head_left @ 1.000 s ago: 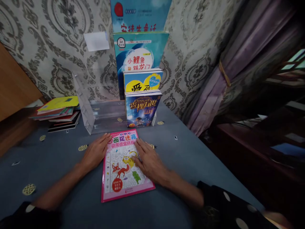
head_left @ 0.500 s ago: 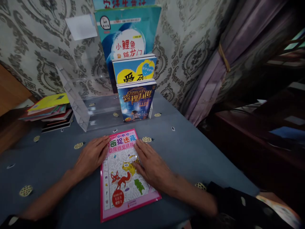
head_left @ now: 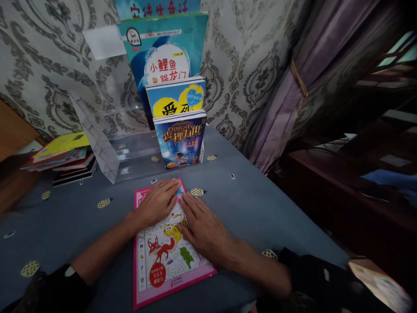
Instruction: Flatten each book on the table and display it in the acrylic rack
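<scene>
A pink-bordered children's book (head_left: 163, 261) lies flat on the table, its cover showing a red fox, a yellow tiger and a green leaf shape. My left hand (head_left: 156, 204) rests palm down across the upper part of the cover, hiding most of the title, its fingers stretched toward the top right corner. Along the right edge lies my right hand (head_left: 205, 228), flat with fingers extended and the thumb over the cover near the tiger. The fingertips of both hands come close together near the top right. Neither hand grips the book.
Behind the book stands a clear acrylic rack (head_left: 109, 161) holding several upright books, a dark blue one (head_left: 180, 141) in front. A stack of books (head_left: 65, 154) lies to its left. The grey-blue tablecloth (head_left: 254, 213) has pineapple prints. A tied purple curtain (head_left: 280, 113) hangs at right.
My left hand has slid rightward from the book's left edge across the title toward the top right corner. The right hand stays on the right edge. The view has shifted slightly.
</scene>
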